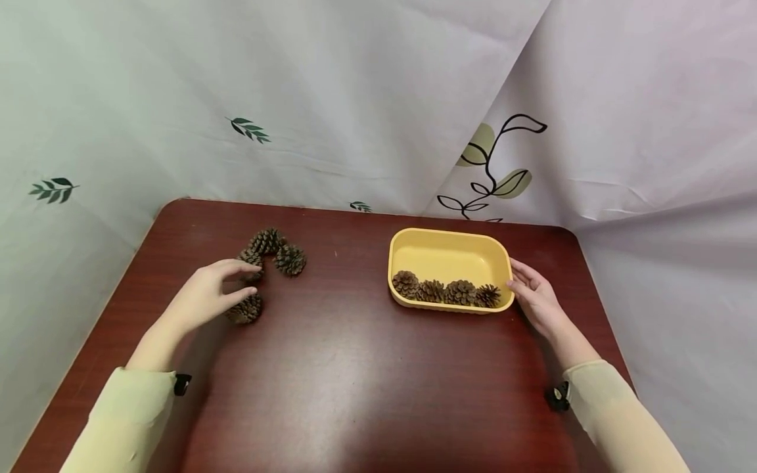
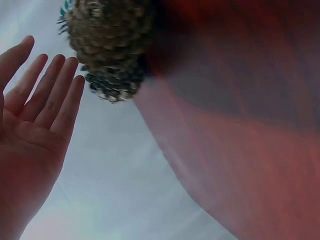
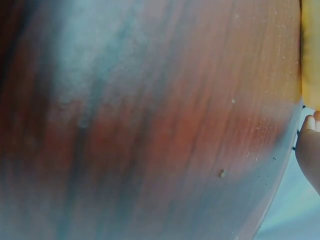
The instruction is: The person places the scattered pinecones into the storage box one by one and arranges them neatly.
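Nearest, pale yellow fabric sleeves (image 1: 118, 420) are being seen. Four loose brown, scaly pine cones (image 1: 290, 260) are lying on the dark-red wooden tabletop (image 1: 349, 368), just right of the left hand (image 1: 204, 295), digits being held apart. A yellow rectangular plastic container (image 1: 440, 259) is being gripped by the right hand (image 1: 535, 299). Two cones are being partly covered by left digits; contact unclear.

Glossy red-brown table (image 1: 331, 368), pale creased fabric walls (image 1: 343, 85), dark-green leaf prints (image 1: 249, 130)
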Motion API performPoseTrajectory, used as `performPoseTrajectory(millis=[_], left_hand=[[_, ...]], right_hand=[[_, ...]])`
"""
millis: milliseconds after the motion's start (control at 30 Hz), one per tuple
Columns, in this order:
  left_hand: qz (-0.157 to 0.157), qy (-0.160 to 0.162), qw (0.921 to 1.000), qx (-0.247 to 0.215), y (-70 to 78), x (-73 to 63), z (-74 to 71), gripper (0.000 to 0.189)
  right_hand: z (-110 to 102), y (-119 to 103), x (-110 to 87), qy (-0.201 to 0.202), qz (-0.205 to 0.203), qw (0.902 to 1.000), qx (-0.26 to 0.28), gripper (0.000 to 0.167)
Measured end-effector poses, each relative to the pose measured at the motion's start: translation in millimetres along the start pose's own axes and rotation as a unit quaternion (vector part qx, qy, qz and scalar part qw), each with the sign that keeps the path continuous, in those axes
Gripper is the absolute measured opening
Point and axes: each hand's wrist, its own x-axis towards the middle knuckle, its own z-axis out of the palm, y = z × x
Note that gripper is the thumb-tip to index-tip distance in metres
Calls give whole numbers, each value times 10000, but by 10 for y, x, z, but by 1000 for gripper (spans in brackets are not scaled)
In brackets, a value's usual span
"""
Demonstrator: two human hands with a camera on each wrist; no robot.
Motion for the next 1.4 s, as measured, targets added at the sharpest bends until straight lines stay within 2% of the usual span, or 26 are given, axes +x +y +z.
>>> performPoseTrajectory(millis=[267, 633, 1067, 1233, 1400], left_hand=[[-444, -421, 9981, -86, -135, -153, 62, 42], [-584, -729, 9955, -138, -212, -221, 132, 47], [-418, -908, 9947, -239, -224, -236, 156, 43], [-361, -888, 9954, -73, -231, -229, 153, 43], [-277, -879, 9956, -161, -223, -212, 155, 42]], right_hand=[[8, -27, 13, -71, 56, 9999, 68, 45], [-1, -23, 32, -82, 32, 10000, 31, 46], [-1, -3, 37, -58, -16, 10000, 69, 52], [10, -6, 31, -57, -30, 9999, 104, 49], [11, 3, 17, -45, -49, 9999, 148, 48]])
